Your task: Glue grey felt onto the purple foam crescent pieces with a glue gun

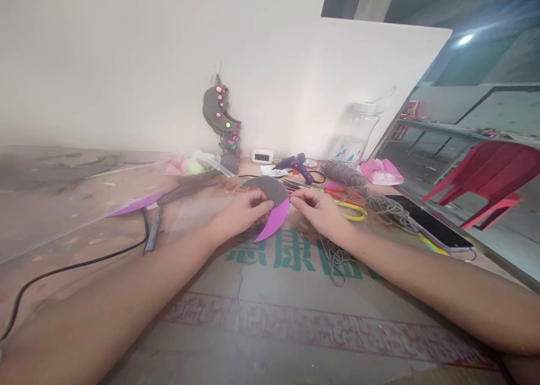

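Observation:
A crescent moon cutout shows bare purple at its lower end, while grey yarn is wound closely round its upper part. My left hand is closed on the crescent's left side, thumb on the front. At the right edge, where winding meets purple, the fingertips of my right hand are pinched together on the yarn; the thin strand is hard to make out there. Loose loops of grey yarn lie below my right wrist, and a larger skein lies behind it.
Behind my hands are a blue glue gun, a small digital clock and a clear bottle. Yellow-handled scissors and a phone lie right. A decorated grey moon hangs on the wall. A black cable crosses the left.

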{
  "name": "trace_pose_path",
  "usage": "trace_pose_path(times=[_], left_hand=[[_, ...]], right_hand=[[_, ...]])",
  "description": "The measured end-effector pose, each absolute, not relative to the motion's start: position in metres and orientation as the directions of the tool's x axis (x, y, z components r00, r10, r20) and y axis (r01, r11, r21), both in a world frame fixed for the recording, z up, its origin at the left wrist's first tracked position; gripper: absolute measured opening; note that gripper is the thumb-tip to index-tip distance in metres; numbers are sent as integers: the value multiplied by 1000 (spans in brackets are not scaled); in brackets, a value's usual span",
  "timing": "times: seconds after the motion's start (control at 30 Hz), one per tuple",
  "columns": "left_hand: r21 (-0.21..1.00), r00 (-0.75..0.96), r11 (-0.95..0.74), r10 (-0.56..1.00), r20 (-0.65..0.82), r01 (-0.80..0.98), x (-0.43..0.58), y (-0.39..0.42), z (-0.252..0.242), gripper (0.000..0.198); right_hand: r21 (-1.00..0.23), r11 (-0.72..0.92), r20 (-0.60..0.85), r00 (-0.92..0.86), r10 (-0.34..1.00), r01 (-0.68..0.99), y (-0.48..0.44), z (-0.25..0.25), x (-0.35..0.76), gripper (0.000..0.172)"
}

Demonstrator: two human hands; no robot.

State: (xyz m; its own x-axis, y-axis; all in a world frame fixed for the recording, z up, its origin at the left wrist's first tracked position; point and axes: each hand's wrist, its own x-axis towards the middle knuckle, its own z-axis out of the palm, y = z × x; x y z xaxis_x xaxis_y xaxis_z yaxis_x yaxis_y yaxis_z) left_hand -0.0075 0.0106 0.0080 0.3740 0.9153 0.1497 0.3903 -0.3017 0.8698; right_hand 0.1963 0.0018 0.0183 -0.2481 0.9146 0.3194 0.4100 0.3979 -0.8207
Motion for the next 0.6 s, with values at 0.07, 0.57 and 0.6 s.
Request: trace_pose_path(times=[0.07, 0.57, 0.6], left_hand=[[874, 372, -297, 916, 147, 385, -8, 11, 8, 31], [860, 401, -336, 900, 172, 384, -8, 13, 5, 29], [863, 401, -335, 900, 173, 379, -7, 12, 5, 29]], right_hand=[[-830, 377, 287, -264, 921, 412, 2, 17, 196, 26], [-849, 346, 250, -273, 929, 400, 9, 12, 198, 26], [-850, 342, 247, -271, 930, 399, 10, 12, 198, 25]])
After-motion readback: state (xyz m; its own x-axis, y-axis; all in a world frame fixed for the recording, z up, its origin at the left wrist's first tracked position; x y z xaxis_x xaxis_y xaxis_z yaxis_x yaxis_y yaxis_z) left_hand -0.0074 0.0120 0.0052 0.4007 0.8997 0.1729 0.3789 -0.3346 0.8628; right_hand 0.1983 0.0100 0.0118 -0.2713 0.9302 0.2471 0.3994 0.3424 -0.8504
